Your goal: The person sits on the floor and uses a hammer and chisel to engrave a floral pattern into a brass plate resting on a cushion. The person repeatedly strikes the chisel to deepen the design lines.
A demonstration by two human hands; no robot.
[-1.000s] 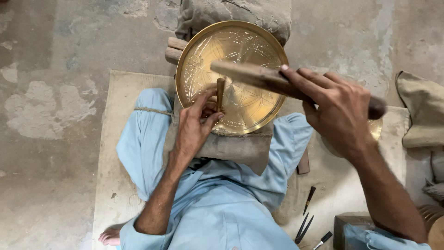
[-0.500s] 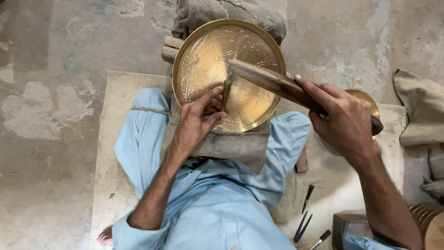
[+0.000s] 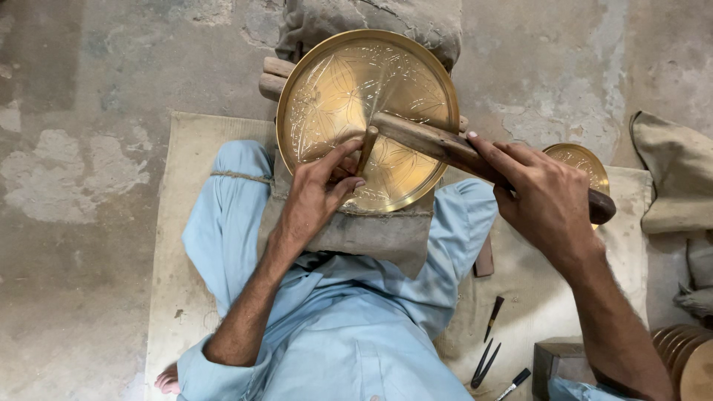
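Note:
A round brass plate [image 3: 349,82] with an engraved leaf pattern leans on a padded block on my lap. My left hand [image 3: 316,197] pinches a short chisel [image 3: 366,145] upright against the plate's lower middle. My right hand [image 3: 546,197] grips a long wooden mallet [image 3: 438,145], whose head rests on the top of the chisel.
A smaller brass plate [image 3: 583,160] lies on the mat right of my right hand. Several thin chisels [image 3: 490,341] lie on the mat at lower right, next to a small wooden block [image 3: 553,356]. Stacked discs [image 3: 683,360] sit at the right edge. Folded cloth [image 3: 672,174] lies at right.
The mallet head has come down from above the chisel onto its top. My left hand keeps the chisel on the plate.

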